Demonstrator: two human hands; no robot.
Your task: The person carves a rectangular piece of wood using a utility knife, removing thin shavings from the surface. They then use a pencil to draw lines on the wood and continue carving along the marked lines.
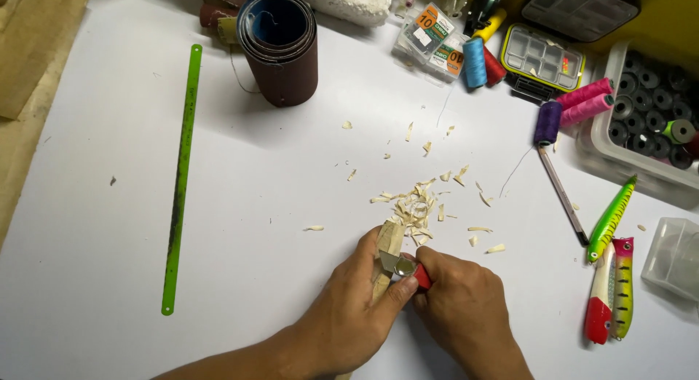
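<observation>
Hands low centre on white table (109,227), forearms entering from bottom edge. Left hand (348,314) wrapped around pale wood block (389,240), fingers curled under, thumb pressed forward against back of knife blade. Right hand (466,311) clenched on red-handled knife (416,273), knuckles up, blade laid on block's near end. Block angled away from body, upper end touching pile of wood shavings (415,209); more chips scattered beyond toward top right.

Containers: clear bin (608,143) at right edge holding dark bobbins (644,132), one green-wound among them. Small yellow-rimmed compartment box (542,58) at top, lid shut, contents too small to tell. Clear empty-looking plastic tub (673,256) at far right, partly cut off. Small clear hook packets (429,34) near top centre.

Elsewhere: roll of sandpaper (280,45) standing upright at top, green hacksaw blade (180,177) lying flat on left, thread spools in blue (474,62), purple (547,122) and pink (586,100) beside bin, fishing lures (611,278) in green, yellow, pink and red lying right of hands, well apart from block.
</observation>
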